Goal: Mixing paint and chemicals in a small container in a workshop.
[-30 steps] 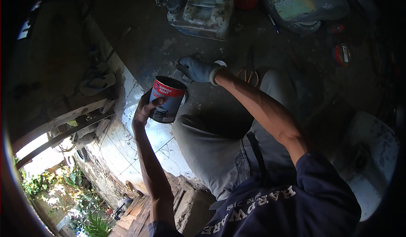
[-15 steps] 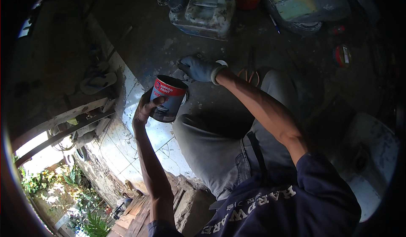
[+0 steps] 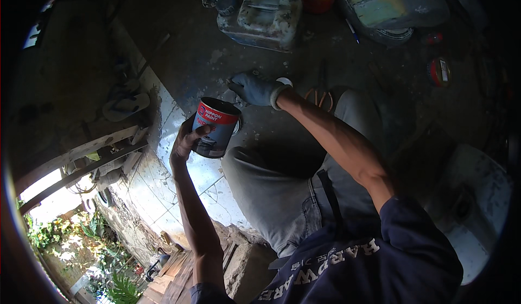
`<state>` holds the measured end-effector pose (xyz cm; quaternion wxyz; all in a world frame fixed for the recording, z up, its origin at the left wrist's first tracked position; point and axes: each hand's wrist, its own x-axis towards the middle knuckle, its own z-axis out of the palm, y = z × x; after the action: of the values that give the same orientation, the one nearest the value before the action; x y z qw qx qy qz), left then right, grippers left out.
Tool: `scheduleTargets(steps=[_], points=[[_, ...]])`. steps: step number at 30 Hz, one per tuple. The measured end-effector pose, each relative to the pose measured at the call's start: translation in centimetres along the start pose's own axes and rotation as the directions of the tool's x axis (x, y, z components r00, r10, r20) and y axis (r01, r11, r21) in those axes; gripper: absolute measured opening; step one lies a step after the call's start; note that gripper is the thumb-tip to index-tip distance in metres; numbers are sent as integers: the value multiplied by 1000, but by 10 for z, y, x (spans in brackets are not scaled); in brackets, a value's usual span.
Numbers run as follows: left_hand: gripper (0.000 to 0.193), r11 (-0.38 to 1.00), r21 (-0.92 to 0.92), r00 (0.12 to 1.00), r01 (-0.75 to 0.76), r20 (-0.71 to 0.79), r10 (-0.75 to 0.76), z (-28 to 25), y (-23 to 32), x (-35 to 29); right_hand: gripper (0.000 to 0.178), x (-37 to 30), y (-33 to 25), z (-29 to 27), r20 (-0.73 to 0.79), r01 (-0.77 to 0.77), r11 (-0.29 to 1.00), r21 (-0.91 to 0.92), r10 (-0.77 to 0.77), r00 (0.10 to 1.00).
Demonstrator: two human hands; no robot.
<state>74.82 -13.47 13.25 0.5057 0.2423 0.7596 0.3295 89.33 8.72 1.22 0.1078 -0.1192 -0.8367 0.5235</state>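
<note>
In my bare left hand [image 3: 187, 141] is a red and grey-blue paint can [image 3: 220, 120], gripped round its side with the thumb across the front. The can is held up slightly tilted with its dark top showing; its contents are too dark to make out. My right hand [image 3: 254, 88] wears a grey glove and is closed just beyond the can's right rim. Whatever its fingers hold, if anything, is hidden in the dim light. A small white round thing [image 3: 284, 81] shows beside the glove's cuff. Behind the can, a pale round rim [image 3: 237, 125] is partly hidden.
A stained plastic jerrycan [image 3: 268, 19] lies on the floor ahead, near a red bucket [image 3: 320, 3]. At the far right are a grey vehicle panel [image 3: 399, 5], a pen [image 3: 353, 32] and a red round tin [image 3: 438, 72]. Orange-handled pliers or scissors [image 3: 319, 98] lie near my knee.
</note>
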Motion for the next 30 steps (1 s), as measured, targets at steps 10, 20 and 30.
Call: scheduleTargets(steps=[10, 20, 30], points=[[94, 1000, 3, 1000, -8, 9, 8, 2, 1, 1, 21, 1, 10, 6, -22, -6, 1000, 11, 6, 1000], [101, 999, -10, 999, -53, 7, 53, -1, -18, -4, 19, 8, 16, 23, 14, 96, 980, -173, -95, 995], [113, 979, -104, 984, -176, 19, 179, 40, -27, 35, 19, -10, 72, 6, -204, 179, 890, -418, -285, 937]])
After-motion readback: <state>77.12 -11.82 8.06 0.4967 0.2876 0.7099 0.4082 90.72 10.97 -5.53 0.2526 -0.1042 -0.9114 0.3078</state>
